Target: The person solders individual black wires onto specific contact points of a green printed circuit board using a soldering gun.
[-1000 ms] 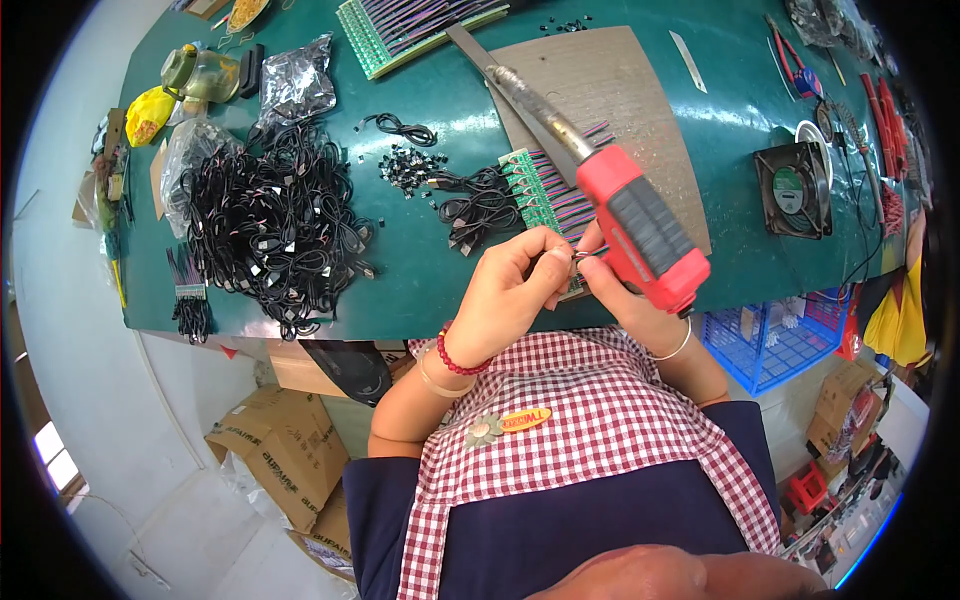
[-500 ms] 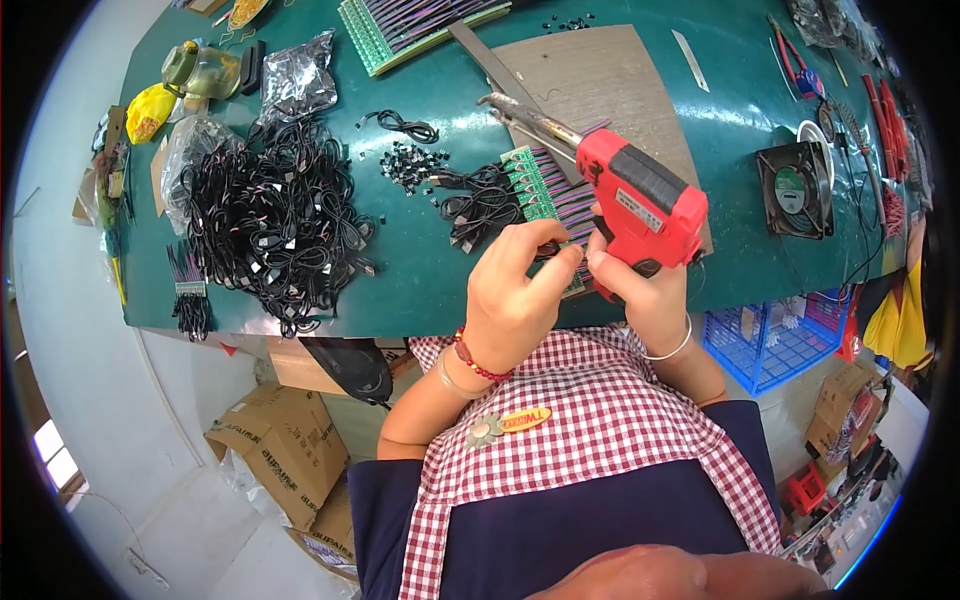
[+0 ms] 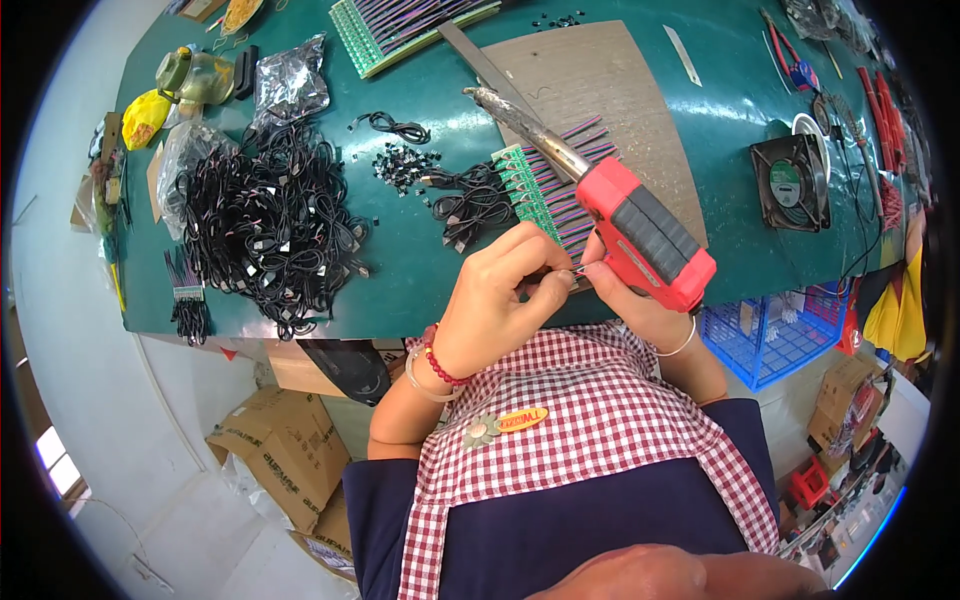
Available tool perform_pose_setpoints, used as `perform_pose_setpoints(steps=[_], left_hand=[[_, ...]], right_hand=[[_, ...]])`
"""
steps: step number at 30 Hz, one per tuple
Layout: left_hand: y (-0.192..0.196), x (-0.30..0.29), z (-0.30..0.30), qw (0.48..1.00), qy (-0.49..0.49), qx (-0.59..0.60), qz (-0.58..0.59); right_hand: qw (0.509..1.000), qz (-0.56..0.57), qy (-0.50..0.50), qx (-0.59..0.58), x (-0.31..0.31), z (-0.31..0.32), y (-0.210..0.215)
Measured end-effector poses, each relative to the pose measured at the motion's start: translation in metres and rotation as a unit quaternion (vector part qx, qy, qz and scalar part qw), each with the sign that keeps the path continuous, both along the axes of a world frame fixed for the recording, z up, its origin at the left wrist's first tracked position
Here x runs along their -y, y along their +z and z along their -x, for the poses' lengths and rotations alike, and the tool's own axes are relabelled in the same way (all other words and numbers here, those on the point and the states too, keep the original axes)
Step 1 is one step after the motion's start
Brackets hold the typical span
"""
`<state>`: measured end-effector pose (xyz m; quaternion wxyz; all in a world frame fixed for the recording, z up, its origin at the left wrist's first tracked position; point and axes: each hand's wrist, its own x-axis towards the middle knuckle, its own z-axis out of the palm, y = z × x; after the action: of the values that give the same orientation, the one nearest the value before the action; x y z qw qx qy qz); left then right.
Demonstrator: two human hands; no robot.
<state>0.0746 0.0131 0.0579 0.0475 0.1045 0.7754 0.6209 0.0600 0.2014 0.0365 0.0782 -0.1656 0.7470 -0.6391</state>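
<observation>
L hand (image 3: pixel 497 300) at desk's (image 3: pixel 420 270) near edge, fingertips pinched on thin wire (image 3: pixel 572 271). Just right: R hand (image 3: pixel 625 295) gripping red soldering gun (image 3: pixel 625 225), long axis running up-left over green board (image 3: pixel 535 190), tip away from wire.

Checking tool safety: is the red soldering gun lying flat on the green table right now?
No, the red soldering gun is held up in the right hand, its metal tip angled over the green table.

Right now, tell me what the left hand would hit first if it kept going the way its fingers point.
Probably the right hand, whose fingertips nearly meet the left hand; depth is hard to judge.
</observation>
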Motion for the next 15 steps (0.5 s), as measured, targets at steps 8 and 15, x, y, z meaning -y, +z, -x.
perform_pose_setpoints(steps=[8, 15], left_hand=[[0.000, -0.001, -0.004, 1.000, 0.015, 0.022, -0.011], [-0.007, -0.002, 0.002, 0.997, 0.057, -0.018, 0.053]], right_hand=[[0.999, -0.033, -0.031, -0.001, 0.005, -0.007, 0.000], [0.982, 0.057, -0.145, 0.109, 0.021, -0.008, 0.014]])
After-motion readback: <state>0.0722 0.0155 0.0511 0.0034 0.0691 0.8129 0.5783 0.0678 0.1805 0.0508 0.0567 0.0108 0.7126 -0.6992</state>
